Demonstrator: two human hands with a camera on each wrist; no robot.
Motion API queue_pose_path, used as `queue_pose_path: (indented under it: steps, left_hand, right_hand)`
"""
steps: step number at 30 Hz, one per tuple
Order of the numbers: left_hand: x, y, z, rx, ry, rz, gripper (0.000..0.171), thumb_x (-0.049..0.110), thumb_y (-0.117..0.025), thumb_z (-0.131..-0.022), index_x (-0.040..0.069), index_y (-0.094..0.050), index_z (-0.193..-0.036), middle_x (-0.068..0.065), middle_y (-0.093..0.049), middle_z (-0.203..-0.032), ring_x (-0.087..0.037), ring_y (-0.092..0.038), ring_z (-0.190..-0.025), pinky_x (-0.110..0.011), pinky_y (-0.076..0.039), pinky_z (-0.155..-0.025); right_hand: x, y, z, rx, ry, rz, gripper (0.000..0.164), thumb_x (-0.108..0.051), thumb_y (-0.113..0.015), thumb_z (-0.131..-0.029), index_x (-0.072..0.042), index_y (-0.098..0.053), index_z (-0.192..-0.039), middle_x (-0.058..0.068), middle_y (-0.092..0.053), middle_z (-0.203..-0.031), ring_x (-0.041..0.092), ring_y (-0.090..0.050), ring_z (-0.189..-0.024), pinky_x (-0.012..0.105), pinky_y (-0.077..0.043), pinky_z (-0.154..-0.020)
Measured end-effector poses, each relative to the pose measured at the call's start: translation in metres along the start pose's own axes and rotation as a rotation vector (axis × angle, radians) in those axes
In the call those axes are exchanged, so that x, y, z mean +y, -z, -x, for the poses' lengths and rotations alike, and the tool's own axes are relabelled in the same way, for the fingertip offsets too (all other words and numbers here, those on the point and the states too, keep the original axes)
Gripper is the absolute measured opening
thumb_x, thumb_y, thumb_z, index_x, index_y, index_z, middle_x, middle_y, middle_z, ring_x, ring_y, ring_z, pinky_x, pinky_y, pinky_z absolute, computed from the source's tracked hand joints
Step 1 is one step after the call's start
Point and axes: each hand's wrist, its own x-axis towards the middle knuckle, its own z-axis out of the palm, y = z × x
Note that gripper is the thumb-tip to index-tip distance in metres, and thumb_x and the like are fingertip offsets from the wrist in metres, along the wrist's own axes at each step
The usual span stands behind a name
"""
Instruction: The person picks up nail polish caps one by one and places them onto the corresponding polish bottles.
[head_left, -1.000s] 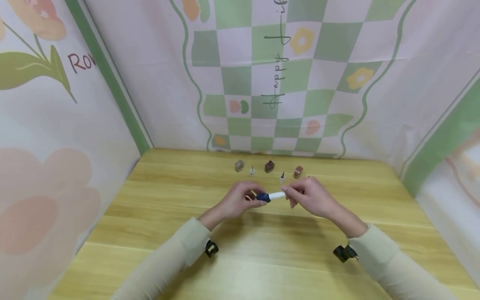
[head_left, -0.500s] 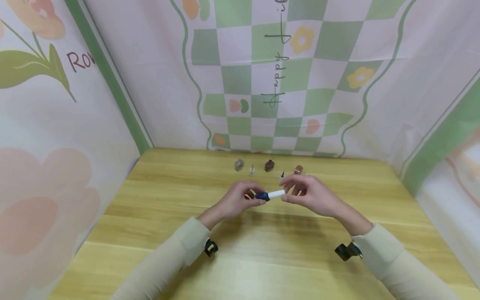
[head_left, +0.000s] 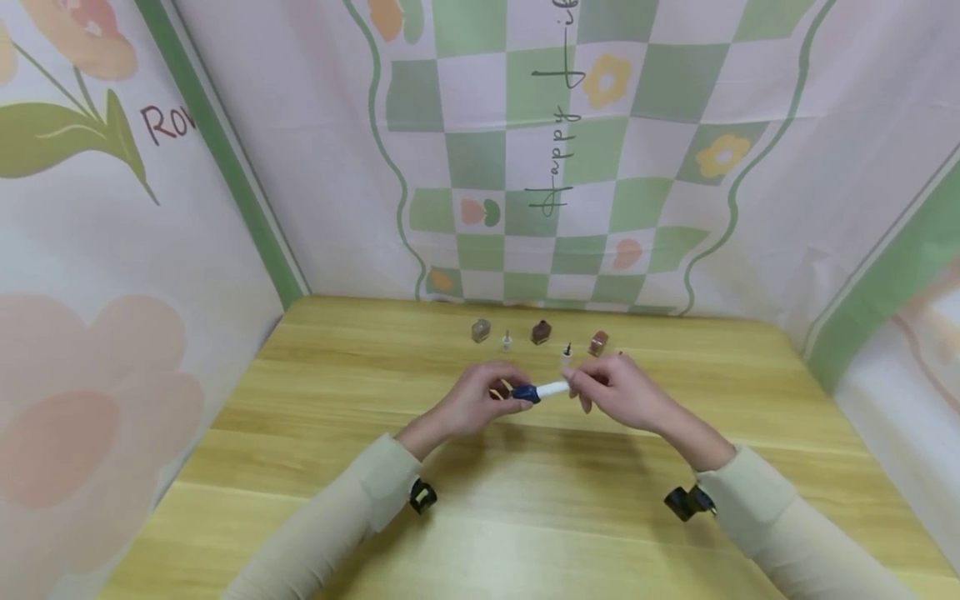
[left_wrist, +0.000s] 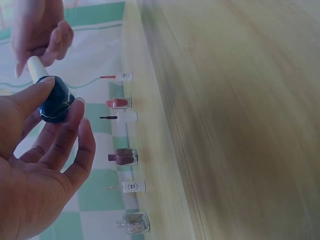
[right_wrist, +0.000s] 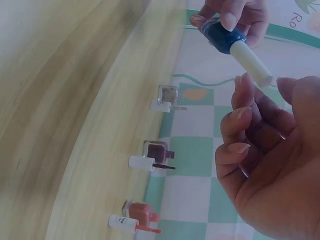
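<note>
A dark blue nail polish bottle with a long white cap is held above the table, tilted nearly level. My left hand grips the glass between thumb and fingers, as the left wrist view shows on the blue bottle. At the cap's far end, the thumb and forefinger of my right hand pinch the tip. In the right wrist view these fingers curl around the end of the white cap. The cap is still on the bottle.
Along the table's back stand uncapped bottles: clear glittery, dark plum and coral red. White brush caps stand brush-up beside them: pale, dark and red. A patterned cloth hangs behind the wooden table.
Half a second ago my right fingers were spread away from the cap's end; now they are closed at it again, much as one second ago. My left hand holds the bottle in place.
</note>
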Motion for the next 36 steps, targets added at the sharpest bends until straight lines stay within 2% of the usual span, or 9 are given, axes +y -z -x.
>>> queue_pose_path:
  steps: [3,4,6,8,10,17,24,32,36]
  left_hand:
    - [-0.0006,0.0009,0.0001,-0.002,0.010,-0.007,0.018,0.013,-0.077,-0.093,0.012,-0.074,-0.110,0.001,-0.071,-0.105,-0.010,-0.068,-0.083,-0.026,-0.060,-0.072]
    - [-0.0011,0.0012,0.0000,-0.003,0.011,-0.010,0.018,0.013,-0.077,-0.093,0.012,-0.074,-0.110,0.001,-0.071,-0.105,-0.009,-0.068,-0.083,-0.026,-0.060,-0.072]
    - [-0.0019,0.0017,-0.0002,-0.005,0.011,-0.012,0.018,0.013,-0.077,-0.093,0.012,-0.074,-0.111,0.002,-0.071,-0.105,-0.009,-0.068,-0.083,-0.026,-0.060,-0.073]
    - [-0.0026,0.0018,-0.0005,-0.007,0.010,-0.010,0.018,0.013,-0.077,-0.093,0.012,-0.074,-0.111,0.001,-0.071,-0.106,-0.009,-0.068,-0.083,-0.026,-0.060,-0.073]
    - [-0.0024,0.0015,-0.0007,-0.007,0.007,-0.008,0.018,0.012,-0.077,-0.093,0.011,-0.074,-0.111,0.000,-0.071,-0.106,-0.010,-0.068,-0.083,-0.026,-0.060,-0.073]
    - [-0.0015,-0.0010,-0.0020,-0.007,-0.003,-0.009,0.019,0.011,-0.078,-0.092,0.010,-0.074,-0.111,0.000,-0.072,-0.105,-0.009,-0.068,-0.083,-0.026,-0.060,-0.072]
    - [-0.0007,-0.0012,-0.0024,-0.017,-0.014,-0.013,0.018,0.012,-0.078,-0.092,0.010,-0.075,-0.109,-0.001,-0.071,-0.106,-0.008,-0.068,-0.082,-0.024,-0.059,-0.073]
    - [0.0003,-0.0007,-0.0017,-0.027,-0.003,0.008,0.017,0.011,-0.078,-0.092,0.010,-0.074,-0.109,-0.001,-0.071,-0.106,-0.009,-0.068,-0.082,-0.025,-0.060,-0.074]
    - [0.0001,-0.0008,-0.0010,-0.026,0.002,0.013,0.017,0.012,-0.078,-0.092,0.011,-0.075,-0.109,-0.001,-0.071,-0.107,-0.011,-0.068,-0.083,-0.026,-0.059,-0.074]
  right_hand:
    - [0.0008,0.0019,0.0010,0.002,0.009,-0.003,0.015,-0.026,-0.063,-0.104,-0.014,-0.073,-0.103,-0.002,-0.067,-0.075,0.009,-0.049,-0.052,0.023,-0.040,-0.044]
    - [0.0007,0.0026,0.0014,-0.002,0.017,-0.006,0.015,-0.024,-0.066,-0.102,-0.013,-0.071,-0.111,-0.002,-0.069,-0.080,0.011,-0.054,-0.056,0.025,-0.044,-0.046]
    - [0.0001,0.0036,0.0020,-0.014,0.044,-0.008,0.027,-0.022,-0.071,-0.099,-0.011,-0.067,-0.123,-0.001,-0.071,-0.092,0.014,-0.061,-0.064,0.027,-0.051,-0.053]
    - [-0.0008,0.0038,0.0024,-0.034,0.068,-0.007,0.035,-0.021,-0.074,-0.097,-0.010,-0.064,-0.128,-0.001,-0.071,-0.098,0.015,-0.064,-0.070,0.029,-0.055,-0.059]
    - [-0.0018,0.0034,0.0024,-0.050,0.074,-0.011,0.034,-0.020,-0.074,-0.096,-0.010,-0.064,-0.128,-0.001,-0.069,-0.097,0.014,-0.065,-0.071,0.029,-0.056,-0.060]
    - [-0.0038,0.0018,0.0016,-0.043,0.054,-0.015,0.007,-0.018,-0.070,-0.099,-0.013,-0.073,-0.102,0.000,-0.069,-0.080,0.014,-0.057,-0.062,0.025,-0.047,-0.051]
    - [-0.0038,0.0012,0.0003,-0.036,0.040,-0.017,0.013,-0.021,-0.068,-0.101,-0.010,-0.074,-0.099,-0.002,-0.072,-0.075,0.012,-0.060,-0.059,0.025,-0.047,-0.050]
    - [-0.0010,0.0000,0.0021,-0.011,0.067,0.005,0.010,-0.023,-0.074,-0.097,-0.014,-0.074,-0.102,-0.001,-0.070,-0.079,0.013,-0.056,-0.060,0.025,-0.048,-0.052]
    - [-0.0012,0.0001,0.0035,-0.014,0.050,-0.006,0.010,-0.023,-0.074,-0.097,-0.015,-0.075,-0.102,-0.002,-0.068,-0.080,0.012,-0.054,-0.061,0.024,-0.046,-0.051]
